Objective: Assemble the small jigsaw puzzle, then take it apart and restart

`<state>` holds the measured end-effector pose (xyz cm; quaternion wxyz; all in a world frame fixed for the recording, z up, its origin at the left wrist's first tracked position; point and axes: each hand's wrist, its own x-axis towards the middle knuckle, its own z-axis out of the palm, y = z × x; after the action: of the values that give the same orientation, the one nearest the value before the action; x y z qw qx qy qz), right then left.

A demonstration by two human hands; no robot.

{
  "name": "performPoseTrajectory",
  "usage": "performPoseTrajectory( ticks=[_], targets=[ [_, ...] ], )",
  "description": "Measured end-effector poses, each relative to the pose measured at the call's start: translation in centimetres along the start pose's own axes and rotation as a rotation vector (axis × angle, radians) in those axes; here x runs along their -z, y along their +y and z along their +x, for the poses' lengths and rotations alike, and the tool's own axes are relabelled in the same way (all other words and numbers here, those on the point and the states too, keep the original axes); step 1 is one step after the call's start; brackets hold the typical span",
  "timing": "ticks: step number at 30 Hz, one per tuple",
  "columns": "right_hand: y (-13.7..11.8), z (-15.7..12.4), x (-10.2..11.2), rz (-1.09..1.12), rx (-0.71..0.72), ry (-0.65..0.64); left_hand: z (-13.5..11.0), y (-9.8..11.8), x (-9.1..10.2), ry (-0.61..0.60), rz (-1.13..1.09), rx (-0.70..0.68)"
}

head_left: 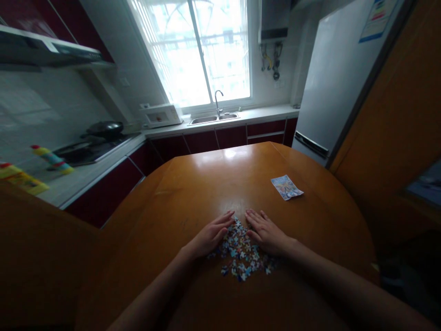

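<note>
A loose heap of small jigsaw puzzle pieces (pixel 241 253), blue, white and multicoloured, lies on the wooden table (pixel 193 193) close to me. My left hand (pixel 212 234) rests at the heap's left edge, fingers stretched out and pointing away from me. On the opposite edge, my right hand (pixel 267 232) lies palm down with its fingers extended. Both hands touch or partly cover the outer pieces, and a narrow strip of pieces shows between them. Neither hand grasps anything that I can see. Farther right on the table is a printed picture sheet (pixel 287 187), slightly curled.
Beyond the table's rounded far edge runs a counter with a sink (pixel 215 118), a faucet (pixel 218 102) and a white microwave (pixel 161 115). At left are a stove with a black wok (pixel 105 128) and yellow bottles (pixel 53 160). A refrigerator (pixel 330 73) stands at right.
</note>
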<state>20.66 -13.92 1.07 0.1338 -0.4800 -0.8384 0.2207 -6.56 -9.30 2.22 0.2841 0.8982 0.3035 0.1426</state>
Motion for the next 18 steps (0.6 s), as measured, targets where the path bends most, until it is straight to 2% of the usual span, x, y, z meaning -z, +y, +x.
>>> performPoseTrajectory(
  ticks=[3, 6, 9, 12, 14, 18],
  targets=[
    [0.0, 0.2, -0.2, -0.019, 0.057, -0.005, -0.4, 0.2, -0.4, -0.044, 0.176, -0.041],
    [-0.2, 0.5, -0.8, -0.027, 0.053, 0.066, -0.2, 0.3, -0.7, -0.029, 0.268, -0.052],
    [0.2, 1.9, -0.9, 0.068, -0.026, 0.234, 1.0, 0.2, -0.2, 0.064, 0.202, -0.052],
    [1.4, 4.4, -0.1, 0.278, -0.139, 0.462, 3.0, -0.4, 0.7, 0.216, 0.057, 0.030],
    [2.6, 6.3, 0.7, 0.432, -0.198, 0.572, 4.4, -1.0, 1.2, 0.268, 0.037, 0.083],
    [4.5, 8.9, 1.5, 0.521, -0.260, 0.572, 6.3, -2.3, 1.1, 0.272, -0.027, 0.135]
  ],
)
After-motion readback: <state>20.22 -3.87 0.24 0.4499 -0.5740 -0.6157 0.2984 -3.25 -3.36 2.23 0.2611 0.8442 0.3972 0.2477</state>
